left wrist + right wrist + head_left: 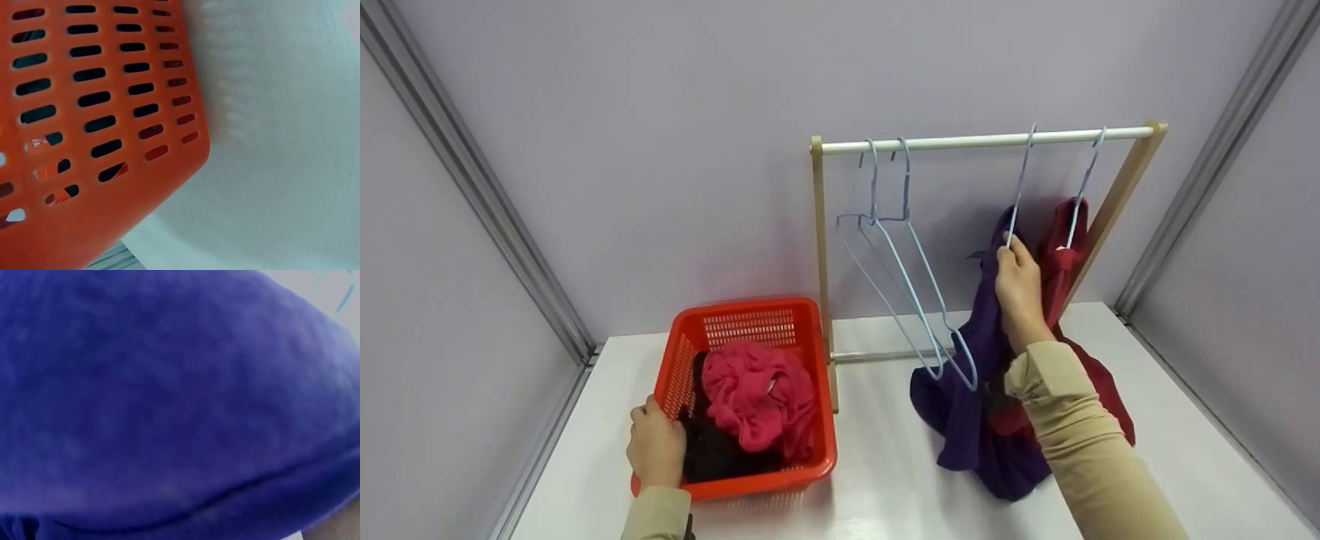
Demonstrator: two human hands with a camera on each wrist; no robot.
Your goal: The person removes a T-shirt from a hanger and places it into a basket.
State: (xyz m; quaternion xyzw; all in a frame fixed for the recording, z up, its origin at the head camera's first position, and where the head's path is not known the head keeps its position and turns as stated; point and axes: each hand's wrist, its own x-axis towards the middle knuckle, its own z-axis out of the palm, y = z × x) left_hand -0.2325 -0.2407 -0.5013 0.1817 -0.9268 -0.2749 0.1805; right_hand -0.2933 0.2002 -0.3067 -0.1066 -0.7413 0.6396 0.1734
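With the basket (765,482) gripped at its rim by the left hand (658,442), the purple garment (984,322), hung from the rail (952,141), is apparently being settled, its hanger (1021,180) pinched below the hook by the right hand (1021,289), whose release seems called for next.

- Head: looks forward and down from above the worktop (877,435), set well back, wide enough to cover the red basket (765,481), the clothes rack (960,142) and the purple garment (986,322).
- Left wrist: looks from close up at the outer slotted wall of the red basket, with bare worktop along the right side.
- Right wrist: faces the purple garment at very close range, nearly filled by blurred cloth.
- Common to head and left wrist: red basket, worktop.
- Common to head and right wrist: purple garment.
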